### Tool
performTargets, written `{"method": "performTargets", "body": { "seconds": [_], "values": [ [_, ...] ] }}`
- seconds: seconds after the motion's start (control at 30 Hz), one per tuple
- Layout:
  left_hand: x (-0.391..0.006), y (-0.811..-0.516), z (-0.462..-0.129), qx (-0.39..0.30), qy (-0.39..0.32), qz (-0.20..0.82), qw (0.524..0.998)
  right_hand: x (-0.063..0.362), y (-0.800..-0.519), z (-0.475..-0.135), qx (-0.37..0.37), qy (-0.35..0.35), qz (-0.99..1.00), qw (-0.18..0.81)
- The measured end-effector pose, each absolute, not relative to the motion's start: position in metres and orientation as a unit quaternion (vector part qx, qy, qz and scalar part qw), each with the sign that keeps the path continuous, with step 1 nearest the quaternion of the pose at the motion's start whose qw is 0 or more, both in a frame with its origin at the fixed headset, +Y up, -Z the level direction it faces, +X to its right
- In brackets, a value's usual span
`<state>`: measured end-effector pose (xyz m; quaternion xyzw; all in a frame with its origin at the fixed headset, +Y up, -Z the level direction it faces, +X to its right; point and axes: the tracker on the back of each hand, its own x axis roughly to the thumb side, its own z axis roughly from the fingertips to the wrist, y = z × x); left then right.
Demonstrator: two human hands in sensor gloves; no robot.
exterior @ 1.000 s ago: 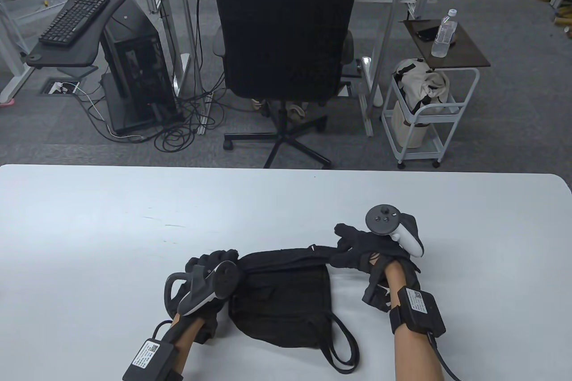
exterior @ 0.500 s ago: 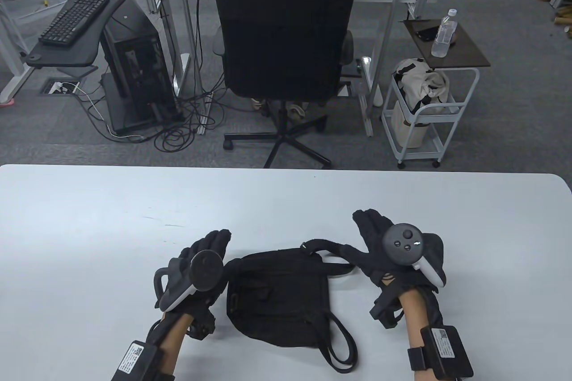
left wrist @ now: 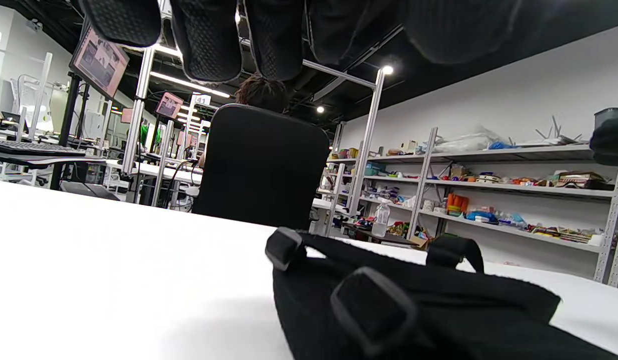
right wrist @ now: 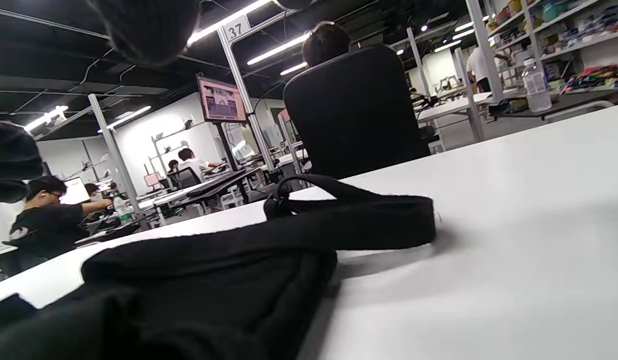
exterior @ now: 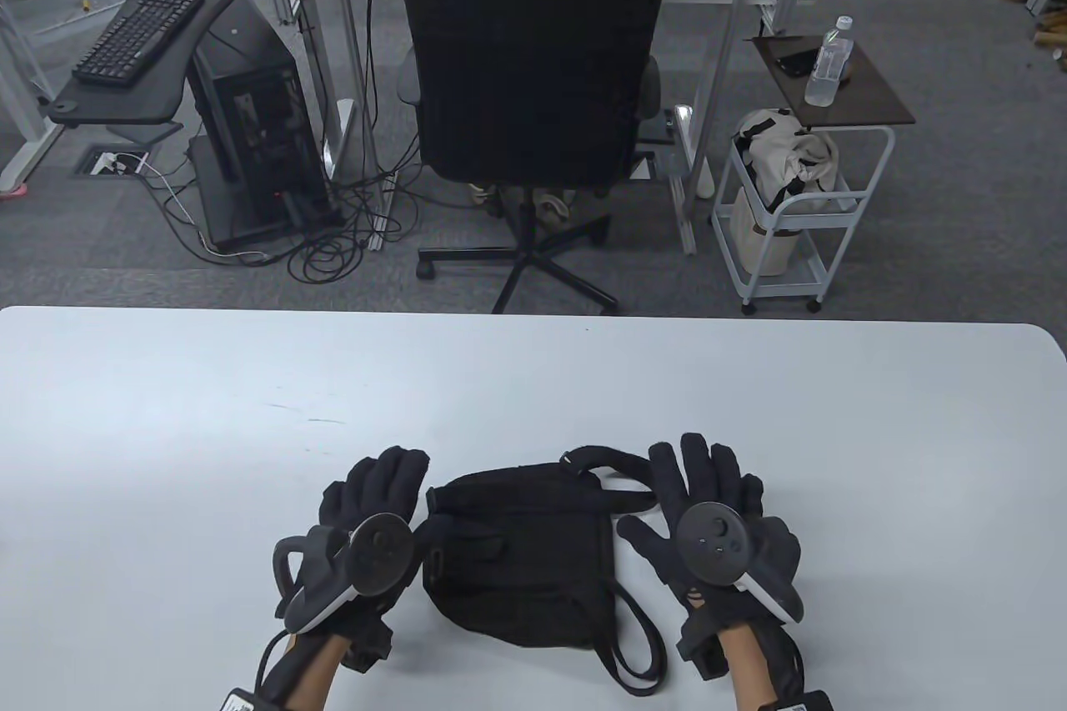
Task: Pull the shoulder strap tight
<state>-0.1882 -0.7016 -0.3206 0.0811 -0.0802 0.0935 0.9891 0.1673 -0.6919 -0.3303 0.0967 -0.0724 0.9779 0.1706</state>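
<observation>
Strap (exterior: 613, 465) loops off the bag (exterior: 521, 553) near the table's (exterior: 250, 411) near edge; left hand (exterior: 367, 515) and right hand (exterior: 708, 511) flank it, fingers spread, holding nothing.

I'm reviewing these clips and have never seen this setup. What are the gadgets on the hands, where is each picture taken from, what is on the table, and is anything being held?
No robot here: these are a person's two hands in black sensor gloves. The round gadget on the back of each hand is a tracker strapped on; the fingers do not hold it. The large picture looks down at the white table; the left hand is on its left, the right hand on its right. The other two pictures come from cameras on the wrists, low over the table, with gloved fingertips hanging in from the top edge. Between the hands lies a small black bag with its shoulder strap looped at the far right corner and more strap trailing toward the person. Both hands are open with fingers spread; neither grips anything. Whether the right hand's fingers touch the strap is unclear.
</observation>
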Motion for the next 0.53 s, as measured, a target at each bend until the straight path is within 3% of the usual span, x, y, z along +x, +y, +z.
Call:
{"method": "performTargets", "body": {
  "seconds": [0.53],
  "values": [
    [-0.188,-0.702,-0.318,0.091,-0.075,0.072,0.990,0.179,-0.696,-0.321,0.080,-0.093,0.978,0.170]
  ]
}}
